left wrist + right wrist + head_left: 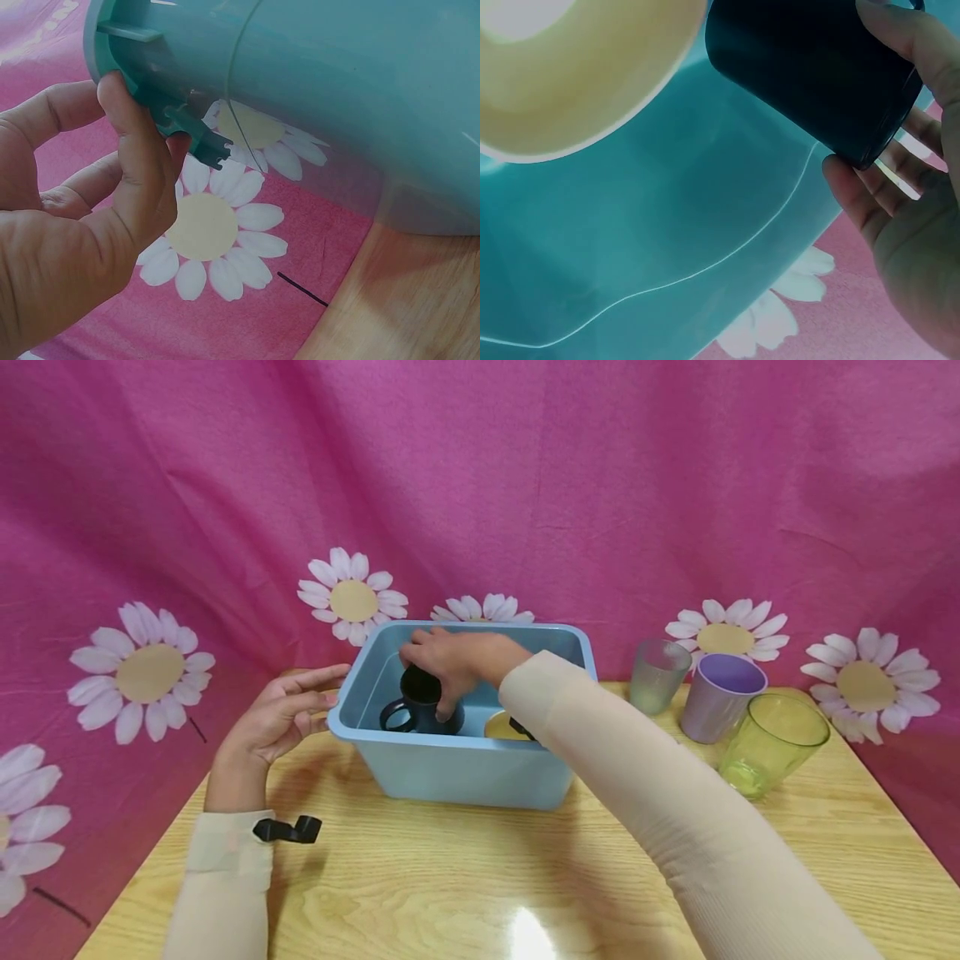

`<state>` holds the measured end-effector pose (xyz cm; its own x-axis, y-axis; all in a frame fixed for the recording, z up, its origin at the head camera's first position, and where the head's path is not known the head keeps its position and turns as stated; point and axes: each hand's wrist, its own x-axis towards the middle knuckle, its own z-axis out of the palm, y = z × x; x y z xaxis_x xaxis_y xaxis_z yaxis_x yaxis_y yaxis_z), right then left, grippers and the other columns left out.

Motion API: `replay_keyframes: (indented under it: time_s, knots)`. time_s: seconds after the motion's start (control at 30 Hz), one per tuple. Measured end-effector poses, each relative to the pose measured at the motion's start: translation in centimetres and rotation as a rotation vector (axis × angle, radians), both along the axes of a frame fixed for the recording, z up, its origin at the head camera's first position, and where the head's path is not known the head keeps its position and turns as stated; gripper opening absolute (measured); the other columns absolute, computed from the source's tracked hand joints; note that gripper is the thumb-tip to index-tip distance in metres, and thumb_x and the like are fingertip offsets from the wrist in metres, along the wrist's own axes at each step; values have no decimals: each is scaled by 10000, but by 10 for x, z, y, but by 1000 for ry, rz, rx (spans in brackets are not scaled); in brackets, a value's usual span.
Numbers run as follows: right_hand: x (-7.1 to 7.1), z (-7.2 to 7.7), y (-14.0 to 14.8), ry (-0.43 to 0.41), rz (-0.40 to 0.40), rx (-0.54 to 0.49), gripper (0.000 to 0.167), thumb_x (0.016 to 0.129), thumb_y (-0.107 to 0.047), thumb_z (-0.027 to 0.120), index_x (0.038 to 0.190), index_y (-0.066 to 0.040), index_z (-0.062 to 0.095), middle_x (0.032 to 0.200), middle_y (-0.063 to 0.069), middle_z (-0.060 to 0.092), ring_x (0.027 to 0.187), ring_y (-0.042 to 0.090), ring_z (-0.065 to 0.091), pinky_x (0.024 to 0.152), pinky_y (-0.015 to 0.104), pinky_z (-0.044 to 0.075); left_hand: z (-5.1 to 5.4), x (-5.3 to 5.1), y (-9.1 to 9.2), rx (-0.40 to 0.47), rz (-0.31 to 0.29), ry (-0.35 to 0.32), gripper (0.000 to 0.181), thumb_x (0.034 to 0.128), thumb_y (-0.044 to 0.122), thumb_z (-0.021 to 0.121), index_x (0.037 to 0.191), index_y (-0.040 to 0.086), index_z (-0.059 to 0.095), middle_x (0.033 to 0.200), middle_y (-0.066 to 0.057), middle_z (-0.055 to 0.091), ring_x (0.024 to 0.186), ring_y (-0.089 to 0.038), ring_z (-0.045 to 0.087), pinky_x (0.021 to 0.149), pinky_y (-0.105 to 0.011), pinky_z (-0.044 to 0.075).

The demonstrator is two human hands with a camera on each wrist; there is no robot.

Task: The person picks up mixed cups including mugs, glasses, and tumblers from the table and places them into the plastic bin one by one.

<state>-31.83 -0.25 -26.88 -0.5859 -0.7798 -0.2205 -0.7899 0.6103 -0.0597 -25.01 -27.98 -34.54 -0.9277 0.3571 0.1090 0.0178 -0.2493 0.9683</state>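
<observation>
A light blue plastic bin [461, 772] stands on the table. Inside it, my right hand [450, 664] grips a black mug [427, 714] near its rim, with the handle towards the left. The right wrist view shows the thumb along the side of the mug [810, 67] and fingers [847, 187] at its edge. Beside the mug in the bin is a yellow round vessel [506, 727], partly hidden by the bin wall and my right arm. My left hand [281, 714] is at the bin's left rim, its fingertips touching the rim [124, 64] from outside.
Right of the bin stand a clear frosted cup [656, 681], a purple cup [716, 702] and a yellow-green transparent cup [772, 743]. Behind the wooden table [420, 877] hangs a magenta cloth [480, 485] with printed daisies.
</observation>
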Motion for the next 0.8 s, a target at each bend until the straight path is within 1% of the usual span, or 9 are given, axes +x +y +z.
replay_keyframes:
  time_s: [0.13,0.23,0.33,0.5,0.7,0.8]
  knots:
    - [-2,-4,1,22,4,22,792,804,-412,879,1421,-193,433,1348,16,471,1260,185,407,938,332,529,0,1,0,2,0,-4,406,990,-92,536,1328,74,688,1230,-38,702,987,-169,722,831,-338,601]
    - [-3,-5,2,22,10,41,801,809,-413,875,1437,-193,429,1361,14,463,1266,184,402,956,333,520,0,1,0,0,3,-2,408,987,-95,535,1326,73,688,1241,-36,698,994,-170,720,833,-340,601]
    - [-4,-7,2,5,18,49,792,806,-391,882,1436,-206,439,1367,5,464,1266,177,407,955,330,522,0,0,0,-4,10,-2,407,985,-97,536,1321,72,690,1245,-34,698,999,-171,718,829,-340,603]
    - [-5,-13,3,-2,69,75,773,779,-366,907,1399,-243,461,1356,-20,490,1246,158,441,907,279,536,0,-1,0,2,7,-11,405,982,-101,537,1313,68,695,1244,-37,700,1008,-179,716,838,-346,601]
    - [-6,-20,4,19,127,96,823,752,-365,926,1422,-226,469,1343,-26,499,1232,160,449,911,292,541,0,-1,-1,-2,7,-12,408,989,-94,531,1334,62,681,1244,-29,698,980,-175,717,832,-340,600]
    - [-7,-23,4,34,142,102,823,747,-381,927,1420,-244,473,1334,-32,506,1228,149,454,903,283,543,-1,-1,-2,0,6,-11,410,992,-96,524,1344,55,673,1245,-30,698,976,-175,718,834,-341,600]
